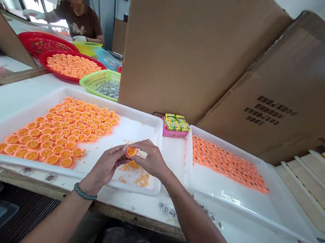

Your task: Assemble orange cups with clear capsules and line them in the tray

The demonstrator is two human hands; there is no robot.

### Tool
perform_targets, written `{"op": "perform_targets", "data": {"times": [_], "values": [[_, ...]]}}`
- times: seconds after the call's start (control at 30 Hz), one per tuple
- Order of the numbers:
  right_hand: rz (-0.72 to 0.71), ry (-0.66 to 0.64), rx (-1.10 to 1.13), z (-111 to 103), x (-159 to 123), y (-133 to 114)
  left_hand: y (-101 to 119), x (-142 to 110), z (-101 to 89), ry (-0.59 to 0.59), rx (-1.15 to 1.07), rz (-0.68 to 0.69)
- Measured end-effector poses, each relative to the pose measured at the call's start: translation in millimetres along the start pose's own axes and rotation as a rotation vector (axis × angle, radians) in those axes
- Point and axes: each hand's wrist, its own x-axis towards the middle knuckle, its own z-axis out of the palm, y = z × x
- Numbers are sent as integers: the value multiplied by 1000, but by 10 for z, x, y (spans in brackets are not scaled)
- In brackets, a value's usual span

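Between my hands is a small round orange cup (131,152) with yellow-orange bits inside. My left hand (107,165), with a green bead bracelet at the wrist, pinches its left side. On the other side, the fingers and thumb of my right hand (153,160) close around its edge. Both hands are over a white tray (138,118). Rows of similar filled orange cups (59,138) cover the tray's left part. Loose yellow-orange bits (142,179) lie scattered below my hands.
At right, a second white tray (219,192) holds orange pieces with dark centres (227,160). Behind stand a pink basket (175,134) of small yellow-green packs and tall cardboard (198,53). A green basket (90,81) and red trays (64,76) sit back left, near another person (84,23).
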Motion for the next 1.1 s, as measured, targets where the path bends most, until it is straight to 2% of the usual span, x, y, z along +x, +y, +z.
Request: {"op": "perform_targets", "data": {"times": [0.13, 0.23, 0.4, 0.5, 0.57, 0.63, 0.7, 0.77, 0.93, 1.1], "values": [[40, 17, 51, -62, -91, -50, 9, -6, 2, -117, 56, -81], [14, 54, 8, -23, -174, -57, 16, -8, 2, -141, 67, -116], [-46, 123, -106, 77, -312, -49, 29, -13, 27, -108, 45, -93], [45, 178, -163, 75, -334, 33, 15, -1, 40, -3, 21, -43], [169, 72, -281, 87, -327, 132, -2, 12, 39, 58, 3, -33], [256, -147, -466, 138, -319, 230, -18, 24, 32, 77, -21, -29], [283, -348, -625, 226, -317, 287, -26, 33, 25, 78, -50, -25], [278, -440, -705, 323, -321, 290, -27, 38, 22, 79, -72, -31], [255, -462, -733, 463, -327, 228, -29, 51, 20, 98, -70, -73], [274, -413, -715, 432, -301, 267, -64, 74, -17, 118, -71, -53]]}}
